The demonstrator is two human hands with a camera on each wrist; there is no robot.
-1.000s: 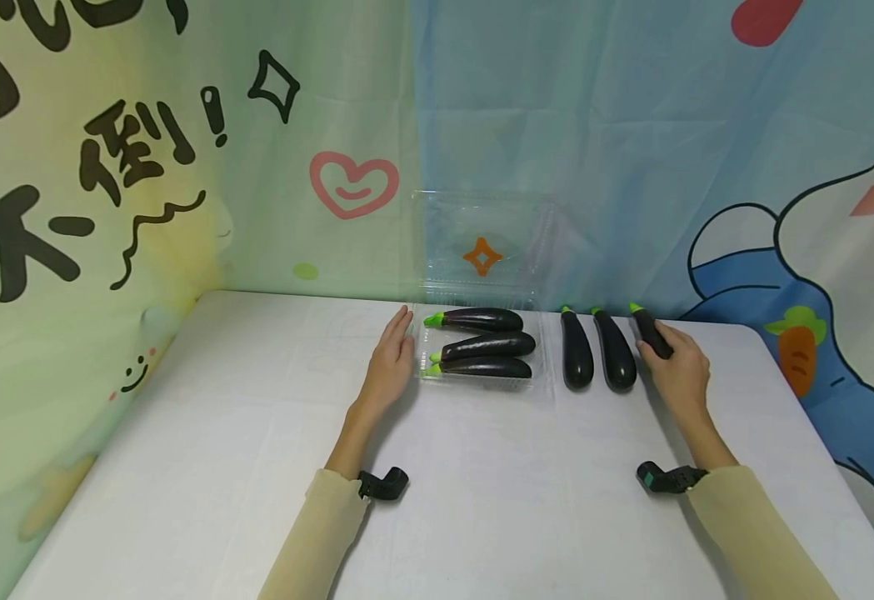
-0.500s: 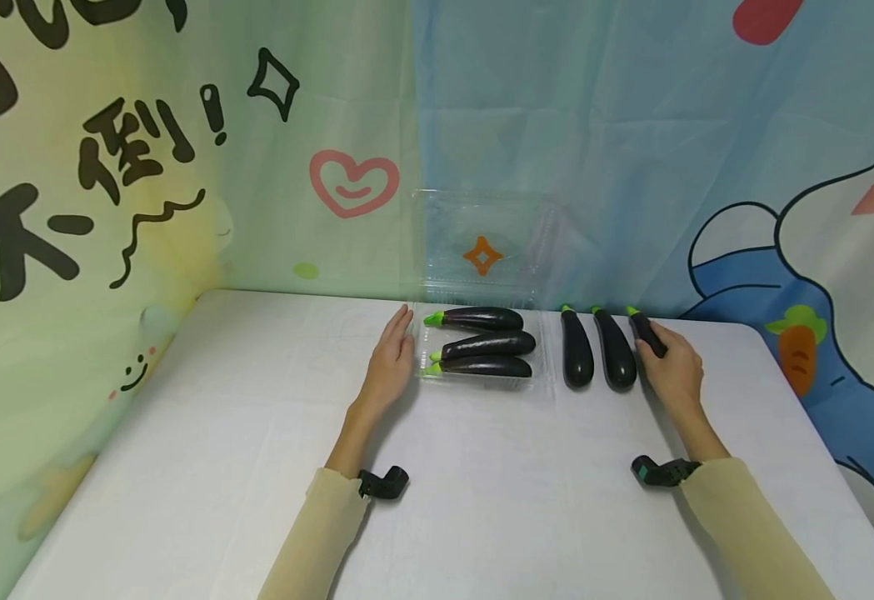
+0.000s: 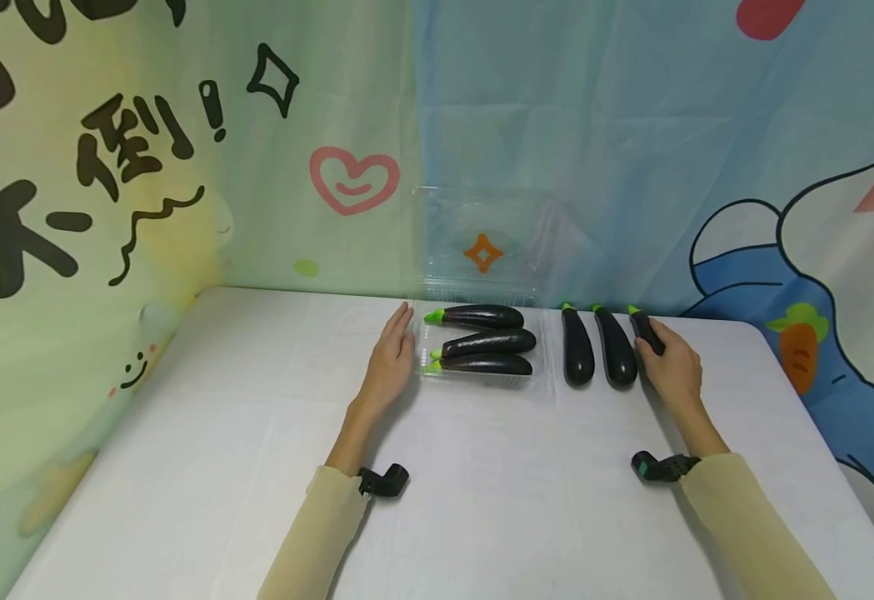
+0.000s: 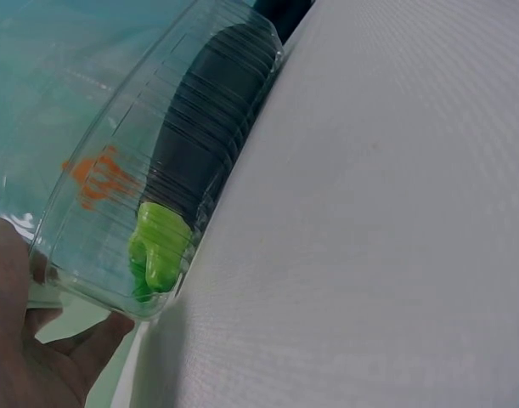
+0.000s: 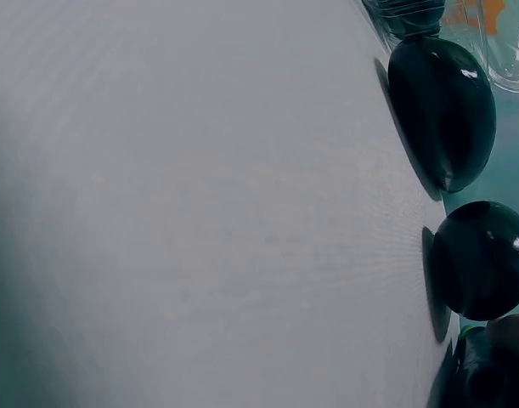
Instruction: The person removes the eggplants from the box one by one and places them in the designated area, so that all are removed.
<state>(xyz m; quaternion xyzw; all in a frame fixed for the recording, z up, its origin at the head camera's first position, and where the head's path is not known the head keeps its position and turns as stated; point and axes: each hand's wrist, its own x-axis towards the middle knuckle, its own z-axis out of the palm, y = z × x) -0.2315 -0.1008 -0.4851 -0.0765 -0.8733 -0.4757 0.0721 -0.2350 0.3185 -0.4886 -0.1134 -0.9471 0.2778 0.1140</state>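
In the head view my left hand [image 3: 392,357] lies along the left side of a clear plastic clamshell box [image 3: 423,333], its fingers nearly straight and touching the wall. The left wrist view shows the fingers [image 4: 81,348] at the box's corner. Inside the box, three dark eggplants [image 3: 485,342] with green stems lie crosswise. To the right of it, two eggplants [image 3: 577,348] [image 3: 615,348] lie lengthwise on the table, stems away from me. My right hand [image 3: 672,362] grips a third eggplant [image 3: 646,330] beside them; its rounded lower end is hidden under the hand.
The box's clear lid [image 3: 481,217] stands raised against the printed curtain [image 3: 332,75] behind. A white cloth covers the table [image 3: 519,483], whose far edge runs close behind the eggplants. A small black device [image 3: 384,481] sits on each wrist.
My right hand has shifted slightly left with its eggplant, closer to the two lying there, and has since stayed nearly still. The left hand and the box have not moved.
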